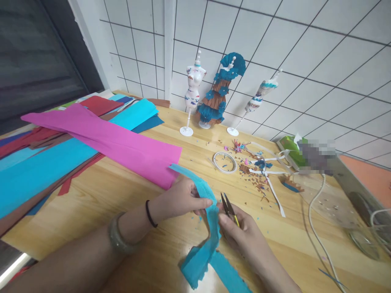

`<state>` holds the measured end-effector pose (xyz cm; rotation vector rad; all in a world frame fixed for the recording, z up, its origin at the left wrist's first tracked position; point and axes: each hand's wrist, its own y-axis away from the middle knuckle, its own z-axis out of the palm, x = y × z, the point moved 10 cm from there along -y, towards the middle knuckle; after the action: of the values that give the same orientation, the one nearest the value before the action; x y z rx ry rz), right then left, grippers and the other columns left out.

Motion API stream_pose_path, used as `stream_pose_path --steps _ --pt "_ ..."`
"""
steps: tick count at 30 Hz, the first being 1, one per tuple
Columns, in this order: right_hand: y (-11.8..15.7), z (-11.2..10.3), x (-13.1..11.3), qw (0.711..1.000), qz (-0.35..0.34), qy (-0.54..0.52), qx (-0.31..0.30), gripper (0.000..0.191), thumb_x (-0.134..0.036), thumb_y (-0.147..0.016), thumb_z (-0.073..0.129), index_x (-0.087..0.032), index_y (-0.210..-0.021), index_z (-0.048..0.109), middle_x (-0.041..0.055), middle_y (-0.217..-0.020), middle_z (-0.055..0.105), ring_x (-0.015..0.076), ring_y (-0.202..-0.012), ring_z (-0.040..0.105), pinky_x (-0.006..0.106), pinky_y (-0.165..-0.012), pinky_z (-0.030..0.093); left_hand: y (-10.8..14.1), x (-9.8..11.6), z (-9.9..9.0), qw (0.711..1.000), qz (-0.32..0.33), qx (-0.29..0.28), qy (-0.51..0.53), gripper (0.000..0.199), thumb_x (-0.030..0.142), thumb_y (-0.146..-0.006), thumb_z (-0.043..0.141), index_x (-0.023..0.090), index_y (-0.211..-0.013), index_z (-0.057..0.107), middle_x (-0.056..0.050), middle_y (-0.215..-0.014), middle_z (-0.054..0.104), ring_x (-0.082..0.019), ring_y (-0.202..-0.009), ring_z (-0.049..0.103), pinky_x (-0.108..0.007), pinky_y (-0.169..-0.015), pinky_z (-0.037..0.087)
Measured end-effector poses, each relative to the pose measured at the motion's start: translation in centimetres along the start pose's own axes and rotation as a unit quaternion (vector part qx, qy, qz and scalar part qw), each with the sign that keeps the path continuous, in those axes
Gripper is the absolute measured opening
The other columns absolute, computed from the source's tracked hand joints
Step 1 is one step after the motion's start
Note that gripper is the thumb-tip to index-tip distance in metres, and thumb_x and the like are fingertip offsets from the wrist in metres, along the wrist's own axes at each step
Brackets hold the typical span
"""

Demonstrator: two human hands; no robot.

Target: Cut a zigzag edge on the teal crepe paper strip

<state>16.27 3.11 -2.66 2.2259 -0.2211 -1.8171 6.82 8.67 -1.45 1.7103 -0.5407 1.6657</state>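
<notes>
A long turquoise crepe paper strip (203, 240) runs between my hands and folds over itself toward the table's front. One of its edges is cut in small scallops. My left hand (183, 197) pinches the strip between thumb and fingers. Yellow-handled scissors (227, 206) with dark blades rest in my right hand (241, 228), blades slightly apart and pointing away from me. The right fingertips are close to the strip's scalloped edge; whether they touch it I cannot tell. The strip's far end lies over the corner of a magenta paper sheet (128, 146).
Stacked coloured papers (73, 152) cover the left side. Behind stand two bare mini mannequins (194, 81) and one in a blue-brown paper dress (218, 93). A tape roll (225, 162), scraps (259, 175), a green tissue pack (288, 148) and a white cable (314, 207) lie right.
</notes>
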Motion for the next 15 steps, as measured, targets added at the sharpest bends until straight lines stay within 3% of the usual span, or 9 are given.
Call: stream_pose_path --steps 4,9,15 --pt "0.1 0.5 -0.3 0.998 0.010 0.058 -0.008 0.028 -0.044 -0.075 0.059 -0.019 -0.071 0.048 -0.0061 -0.056 0.038 0.0101 -0.051 0.034 0.022 -0.050 0.028 0.1 0.0 -0.1 1.000 -0.005 -0.001 0.015 0.024 0.034 -0.072 0.060 0.010 -0.076 0.061 -0.005 -0.072 0.063 -0.010 -0.059 0.056 -0.021 -0.055 0.045" --pt "0.4 1.6 -1.7 0.996 -0.009 0.064 -0.062 0.022 -0.036 -0.078 0.056 -0.018 -0.069 0.049 -0.0029 -0.066 0.044 0.0128 -0.064 0.040 0.023 -0.061 0.032 -0.1 0.0 -0.1 0.994 -0.002 -0.003 0.112 0.025 0.035 -0.073 0.060 0.011 -0.077 0.060 -0.005 -0.074 0.065 -0.013 -0.067 0.060 -0.026 -0.065 0.048" --pt "0.4 1.5 -0.9 0.997 0.008 0.042 -0.065 0.026 -0.043 -0.079 0.054 -0.017 -0.076 0.051 -0.0043 -0.062 0.041 0.0098 -0.055 0.036 0.021 -0.050 0.029 0.0 -0.2 -0.3 0.988 -0.026 0.003 0.154 0.025 0.030 -0.068 0.066 0.011 -0.081 0.059 -0.006 -0.076 0.066 -0.014 -0.067 0.062 -0.027 -0.063 0.048"
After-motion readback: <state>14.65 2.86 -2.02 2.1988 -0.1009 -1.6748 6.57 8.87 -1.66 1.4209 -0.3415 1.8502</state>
